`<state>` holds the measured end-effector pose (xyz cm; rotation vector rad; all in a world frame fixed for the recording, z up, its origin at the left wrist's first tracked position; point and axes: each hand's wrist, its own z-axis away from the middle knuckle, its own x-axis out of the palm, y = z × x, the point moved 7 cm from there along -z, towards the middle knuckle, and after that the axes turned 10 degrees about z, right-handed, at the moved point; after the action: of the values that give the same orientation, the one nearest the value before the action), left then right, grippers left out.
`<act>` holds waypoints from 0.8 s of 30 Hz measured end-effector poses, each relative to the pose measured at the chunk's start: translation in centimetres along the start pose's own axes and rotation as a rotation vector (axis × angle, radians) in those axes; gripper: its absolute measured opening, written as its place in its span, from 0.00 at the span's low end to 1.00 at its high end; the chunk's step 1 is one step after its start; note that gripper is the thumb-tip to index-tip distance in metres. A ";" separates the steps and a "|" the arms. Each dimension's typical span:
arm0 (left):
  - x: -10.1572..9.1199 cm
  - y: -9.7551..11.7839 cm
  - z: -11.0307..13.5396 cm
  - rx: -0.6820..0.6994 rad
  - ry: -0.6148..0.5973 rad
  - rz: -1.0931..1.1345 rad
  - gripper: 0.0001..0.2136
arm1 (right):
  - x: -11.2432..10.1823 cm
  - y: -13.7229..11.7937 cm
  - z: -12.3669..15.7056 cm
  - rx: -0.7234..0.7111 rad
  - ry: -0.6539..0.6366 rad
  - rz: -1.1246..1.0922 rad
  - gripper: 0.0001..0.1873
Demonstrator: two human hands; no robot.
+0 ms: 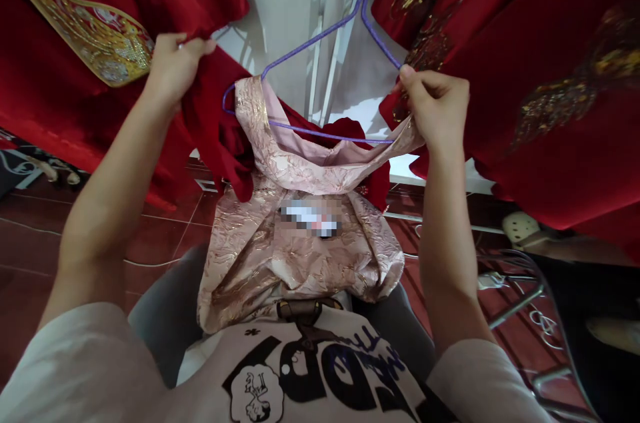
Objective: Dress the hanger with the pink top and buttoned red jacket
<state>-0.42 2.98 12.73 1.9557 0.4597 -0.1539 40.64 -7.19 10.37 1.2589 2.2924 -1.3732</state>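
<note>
A purple clothes hanger (320,131) hangs in front of me, with its left end through the left strap of a pale pink, gold-patterned brocade dress (305,270). The lower part of the dress spreads across my lap. My right hand (437,103) pinches the hanger's right arm near its end, beside the dress's right strap; the hanger tip is hidden behind my fingers. To the left, my left hand (175,70) is closed on the edge of a red garment (217,100), part of which hangs behind the hanger. A blurred white object (310,218) lies on the dress.
Red embroidered clothes (65,83) hang on the left, and more red beaded clothes (500,76) on the right. Behind the hanger stands a pale panel (285,16). A metal-framed black chair (590,323), a white cable (545,330) and a light clog (520,228) are at the right.
</note>
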 end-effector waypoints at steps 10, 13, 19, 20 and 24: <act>11.1 15.8 6.4 0.615 -0.223 -0.316 0.16 | 0.4 -2.5 3.2 0.072 0.041 0.171 0.25; 14.3 15.3 7.3 0.605 -0.639 -0.533 0.20 | 0.2 -1.7 1.8 0.079 -0.049 0.143 0.28; 10.2 12.5 2.7 -0.060 -0.886 -0.845 0.17 | 3.5 -0.4 -2.3 0.224 -0.642 0.034 0.32; 9.7 12.7 1.6 -0.037 -0.835 -0.861 0.20 | 4.5 -0.2 -2.8 0.246 -0.736 0.074 0.32; 10.5 12.0 -1.4 0.282 -0.443 -0.788 0.37 | 7.6 -0.4 -4.1 0.146 -0.859 0.222 0.30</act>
<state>13.71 2.58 20.22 1.8275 0.9194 -1.1780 36.67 0.25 8.80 0.6993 1.4472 -1.5938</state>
